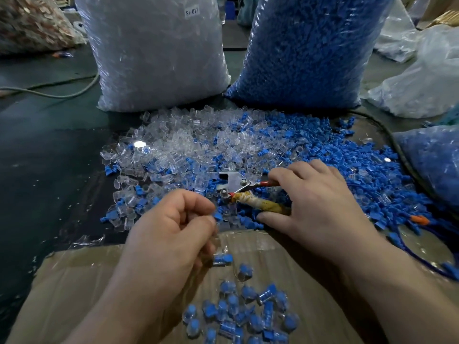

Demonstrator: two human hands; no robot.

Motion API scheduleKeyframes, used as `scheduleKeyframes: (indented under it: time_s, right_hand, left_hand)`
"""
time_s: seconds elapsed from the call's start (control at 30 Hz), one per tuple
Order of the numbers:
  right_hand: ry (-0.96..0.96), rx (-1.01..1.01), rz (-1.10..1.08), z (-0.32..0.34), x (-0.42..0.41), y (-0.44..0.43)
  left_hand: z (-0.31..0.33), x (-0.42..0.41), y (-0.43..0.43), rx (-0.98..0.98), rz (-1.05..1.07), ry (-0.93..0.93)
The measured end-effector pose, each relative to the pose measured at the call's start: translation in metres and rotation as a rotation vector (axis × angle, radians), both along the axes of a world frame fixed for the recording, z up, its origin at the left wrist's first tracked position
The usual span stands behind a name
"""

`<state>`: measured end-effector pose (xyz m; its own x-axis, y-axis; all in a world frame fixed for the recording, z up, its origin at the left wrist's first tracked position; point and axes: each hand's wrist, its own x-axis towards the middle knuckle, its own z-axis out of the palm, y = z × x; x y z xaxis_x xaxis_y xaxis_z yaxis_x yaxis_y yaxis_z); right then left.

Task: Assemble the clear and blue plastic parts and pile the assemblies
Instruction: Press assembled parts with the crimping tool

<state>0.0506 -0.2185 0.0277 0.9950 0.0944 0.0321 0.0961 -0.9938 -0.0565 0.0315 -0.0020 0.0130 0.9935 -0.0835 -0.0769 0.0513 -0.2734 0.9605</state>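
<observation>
Dark green work surface [49,157]. Two big see-through plastic sacks stand at the back: the sack of clear parts [154,58] has a paper label on it, and the sack of blue parts [305,50] is beside it. In front is a wide spread of loose clear plastic caps [173,142] on the left, running into loose blue plastic plugs [360,170] on the right, mixed in the middle. Nearest the person is a taped brown cardboard sheet [69,281].

Right hand [320,202] grips a plier-type metal hand tool [236,183] by both handles, fingers over the red one and thumb under the one wrapped in yellowed cloth. The tool head lies on the loose parts. Can't make out whether anything is in its jaws.

Left hand [171,234] is over the far edge of the cardboard, fingers curled in, thumb against forefinger. There's a clear blur at the fingertips, so I can't tell if it has a part pinched or nothing. One single clear-and-blue assembly [222,259] is just below those fingertips, apart from the main heap.

Progress: a small pile of finished clear-and-blue assemblies [246,316] sits on the cardboard and runs off the bottom edge, maybe a few dozen in view.

Left to do: the whole loose spread, plus both sacks, which look full. My read is very early in the job. The single assembly looks like the newest one, not yet in with the pile.
</observation>
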Motion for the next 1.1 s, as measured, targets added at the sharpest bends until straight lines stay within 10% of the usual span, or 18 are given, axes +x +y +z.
scheduleKeyframes:
  time_s: [0.43,0.7,0.9,1.1]
  right_hand:
    - [-0.287,0.224,0.326,0.006,-0.032,0.04]
    - [-0.247,0.289,0.399,0.01,-0.037,0.046]
    - [0.479,1.356,-0.084,0.024,-0.044,0.047]
    - [0.085,0.515,-0.017,0.015,-0.035,0.024]
  left_hand:
    - [-0.001,-0.01,-0.005,0.091,-0.032,-0.272]
    - [0.002,-0.004,0.004,0.096,-0.093,-0.116]
    - [0.007,-0.01,0.006,0.027,-0.303,-0.355]
    - [0.015,0.001,0.025,0.313,-0.14,-0.311]
